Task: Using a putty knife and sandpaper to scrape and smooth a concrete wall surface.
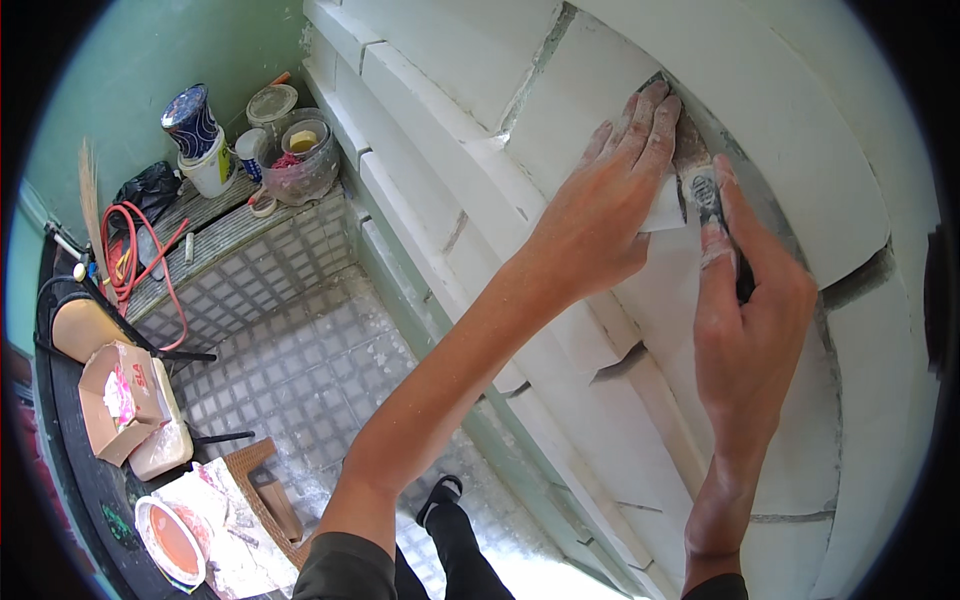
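My right hand (750, 300) grips a putty knife (705, 195) by its dark handle, index finger and thumb stretched along it. Its stained blade (688, 150) lies against the white wall panels beside a curved, gray joint. My left hand (610, 200) reaches across from the lower left, fingers extended flat by the blade, their tips dusted white. Under its palm shows a small white flat piece (665, 208); whether it is loose or part of the wall I cannot tell. White ledges (440, 110) step down the wall below my left forearm.
At left, paint buckets (208, 165) and a clear tub (300, 165) stand on a ledge, with a red hose (125, 250) nearby. A chair holds a cardboard box (125, 400). An orange-filled bucket (172, 540) stands lower left. The floor (310, 340) is tiled.
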{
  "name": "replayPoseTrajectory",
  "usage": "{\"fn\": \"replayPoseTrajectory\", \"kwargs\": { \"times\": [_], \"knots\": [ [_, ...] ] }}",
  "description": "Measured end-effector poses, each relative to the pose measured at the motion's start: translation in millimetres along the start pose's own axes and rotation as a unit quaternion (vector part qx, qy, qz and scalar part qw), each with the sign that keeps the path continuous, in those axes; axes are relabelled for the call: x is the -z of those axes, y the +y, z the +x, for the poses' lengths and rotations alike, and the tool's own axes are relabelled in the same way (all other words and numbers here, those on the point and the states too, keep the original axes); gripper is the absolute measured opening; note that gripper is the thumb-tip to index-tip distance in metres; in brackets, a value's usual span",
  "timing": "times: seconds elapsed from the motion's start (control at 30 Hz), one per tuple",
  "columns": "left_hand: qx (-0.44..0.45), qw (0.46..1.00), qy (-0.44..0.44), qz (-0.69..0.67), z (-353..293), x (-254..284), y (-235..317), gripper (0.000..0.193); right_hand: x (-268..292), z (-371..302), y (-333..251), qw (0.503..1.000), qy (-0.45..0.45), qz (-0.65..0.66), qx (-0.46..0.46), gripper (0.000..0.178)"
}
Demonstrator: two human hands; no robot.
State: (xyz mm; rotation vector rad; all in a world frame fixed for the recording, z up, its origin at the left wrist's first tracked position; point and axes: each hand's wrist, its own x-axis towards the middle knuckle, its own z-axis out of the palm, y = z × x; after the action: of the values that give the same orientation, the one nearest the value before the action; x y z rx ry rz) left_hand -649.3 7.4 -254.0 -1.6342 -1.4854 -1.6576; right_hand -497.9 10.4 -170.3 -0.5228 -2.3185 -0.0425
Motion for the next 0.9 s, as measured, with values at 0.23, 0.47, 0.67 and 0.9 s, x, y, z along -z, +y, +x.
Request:
{"fn": "replayPoseTrajectory", "kwargs": {
  "times": [0.23, 0.47, 0.67, 0.9],
  "knots": [
    [-0.003, 1.0, 0.013, 0.02, 2, 7, -14, 0.096, -15, 11, -2, 1.0, -0.017, 0.007, 0.0, 0.043],
    [-0.011, 1.0, -0.013, 0.0, -6, 6, -2, 0.096, -4, -1, 4, 1.0, -0.005, 0.017, 0.016, 0.047],
    [-0.018, 1.0, -0.004, 0.007, 0, 6, -17, 0.094, -16, 8, -3, 1.0, 0.003, 0.001, 0.018, 0.047],
    [-0.015, 1.0, 0.009, 0.017, 16, 27, -40, 0.093, -48, 38, -8, 0.998, 0.02, -0.005, 0.055, 0.043]
  ]
}}
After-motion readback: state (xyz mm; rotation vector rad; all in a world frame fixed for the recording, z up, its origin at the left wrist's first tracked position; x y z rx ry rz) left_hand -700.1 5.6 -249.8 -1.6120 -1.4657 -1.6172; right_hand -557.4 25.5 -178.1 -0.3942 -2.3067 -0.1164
